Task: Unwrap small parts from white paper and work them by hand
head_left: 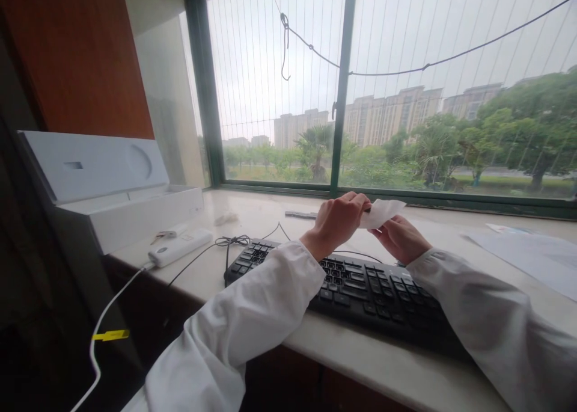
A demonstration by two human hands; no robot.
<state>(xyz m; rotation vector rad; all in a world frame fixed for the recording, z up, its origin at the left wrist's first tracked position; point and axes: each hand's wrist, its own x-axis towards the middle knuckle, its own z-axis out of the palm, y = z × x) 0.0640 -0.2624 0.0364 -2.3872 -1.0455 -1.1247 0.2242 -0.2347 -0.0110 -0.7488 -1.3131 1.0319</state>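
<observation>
Above the back edge of a black keyboard (351,292), my two hands meet. My left hand (338,219) is closed in a pinch, and a small dark piece (368,209) shows at its fingertips; its kind is too small to tell. A white tissue (382,212) lies against that piece. My right hand (401,239) grips the tissue from below, with thumb and fingers closed on it. Part of the keyboard, left of the number pad, shows dark sockets where keycaps are off. My forearms hide some of the keys.
An open white box (139,213) stands at the left, beside a white power strip (180,246). A black cable (232,240) lies bundled behind the keyboard. A grey flat strip (300,215) rests near the window (342,99). Papers (532,252) lie at the right.
</observation>
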